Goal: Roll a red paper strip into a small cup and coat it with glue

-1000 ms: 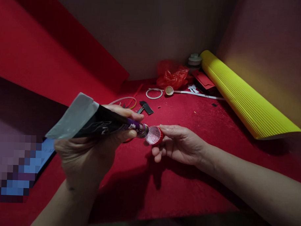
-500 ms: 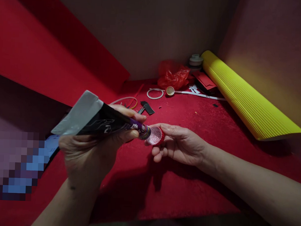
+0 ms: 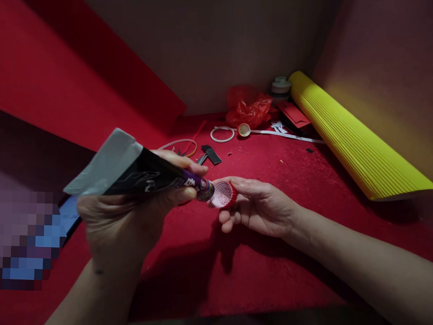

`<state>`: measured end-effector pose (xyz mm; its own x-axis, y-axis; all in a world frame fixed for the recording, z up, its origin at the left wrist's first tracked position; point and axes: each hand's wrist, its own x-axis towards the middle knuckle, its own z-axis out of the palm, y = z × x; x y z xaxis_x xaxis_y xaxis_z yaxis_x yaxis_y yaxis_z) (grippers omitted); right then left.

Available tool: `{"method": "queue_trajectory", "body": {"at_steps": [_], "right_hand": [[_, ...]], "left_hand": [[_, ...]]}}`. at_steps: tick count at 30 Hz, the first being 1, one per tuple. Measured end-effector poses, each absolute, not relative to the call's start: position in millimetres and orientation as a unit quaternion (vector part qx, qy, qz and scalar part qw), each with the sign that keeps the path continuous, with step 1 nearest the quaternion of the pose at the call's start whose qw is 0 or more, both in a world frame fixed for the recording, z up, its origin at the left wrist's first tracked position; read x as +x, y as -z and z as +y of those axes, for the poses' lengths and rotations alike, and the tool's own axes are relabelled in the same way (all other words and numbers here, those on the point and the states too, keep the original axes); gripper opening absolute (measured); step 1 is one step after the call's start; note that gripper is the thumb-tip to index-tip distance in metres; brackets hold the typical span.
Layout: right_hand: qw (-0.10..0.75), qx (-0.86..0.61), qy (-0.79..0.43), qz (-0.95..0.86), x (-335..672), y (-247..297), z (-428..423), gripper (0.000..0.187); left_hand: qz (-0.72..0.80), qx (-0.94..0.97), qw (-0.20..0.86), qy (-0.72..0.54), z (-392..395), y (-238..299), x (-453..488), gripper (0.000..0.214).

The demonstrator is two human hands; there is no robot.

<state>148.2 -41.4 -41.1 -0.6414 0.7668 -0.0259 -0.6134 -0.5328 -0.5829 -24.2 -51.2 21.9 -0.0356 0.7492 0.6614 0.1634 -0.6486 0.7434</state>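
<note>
My left hand (image 3: 129, 216) is closed round a dark tube (image 3: 141, 175) with a flat silver crimped end and a purple neck. The tube's nozzle points right and meets the open mouth of a small red ribbed cap (image 3: 224, 195). My right hand (image 3: 259, 206) pinches that cap between thumb and fingers, its pale inside turned toward the nozzle. Both hands hover just above the red felt surface (image 3: 255, 273).
A rolled yellow corrugated sheet (image 3: 352, 139) lies along the right. At the back sit a red plastic bag (image 3: 248, 111), a white ring (image 3: 221, 134), a small round lid (image 3: 243, 130), white paper strips, black scraps (image 3: 211, 154) and a thin hoop (image 3: 179, 144). A red corrugated sheet (image 3: 63, 76) leans left.
The tube and my left hand wobbled slightly; the nozzle stays at the cap's mouth. My right hand has hardly moved.
</note>
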Motion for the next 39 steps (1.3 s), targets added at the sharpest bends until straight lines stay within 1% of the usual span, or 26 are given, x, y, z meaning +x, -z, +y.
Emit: {"method": "queue_trajectory", "body": {"at_steps": [5, 10, 14, 20, 25, 30, 37, 39], "right_hand": [[0.400, -0.146, -0.862, -0.274, 148.3, 40.0, -41.5, 0.020], [0.404, -0.136, -0.862, -0.275, 148.6, 41.9, -40.8, 0.024], [0.406, -0.137, -0.858, -0.283, 149.2, 44.1, -40.3, 0.027], [0.389, -0.137, -0.873, -0.261, 151.6, 42.5, -40.5, 0.030], [0.392, -0.113, -0.868, -0.283, 152.3, 41.6, -41.4, 0.041], [0.376, -0.108, -0.875, -0.284, 152.6, 43.1, -40.7, 0.037], [0.371, -0.110, -0.876, -0.288, 152.6, 42.4, -40.4, 0.034], [0.374, -0.111, -0.875, -0.286, 152.9, 42.8, -40.7, 0.033]], "left_hand": [[0.344, 0.683, 0.236, -0.600, -48.5, -23.5, -28.0, 0.016], [0.351, 0.637, 0.233, -0.646, -52.8, -25.1, -22.1, 0.017], [0.349, 0.635, 0.257, -0.640, -52.8, -23.7, -20.9, 0.015], [0.328, 0.643, 0.248, -0.646, -50.7, -21.3, -21.8, 0.015], [0.314, 0.626, 0.278, -0.657, -51.0, -21.7, -19.3, 0.017], [0.314, 0.623, 0.307, -0.647, -51.5, -22.6, -20.6, 0.024], [0.326, 0.629, 0.293, -0.643, -53.1, -23.4, -20.0, 0.020], [0.326, 0.630, 0.302, -0.637, -52.4, -22.9, -20.7, 0.020]]}}
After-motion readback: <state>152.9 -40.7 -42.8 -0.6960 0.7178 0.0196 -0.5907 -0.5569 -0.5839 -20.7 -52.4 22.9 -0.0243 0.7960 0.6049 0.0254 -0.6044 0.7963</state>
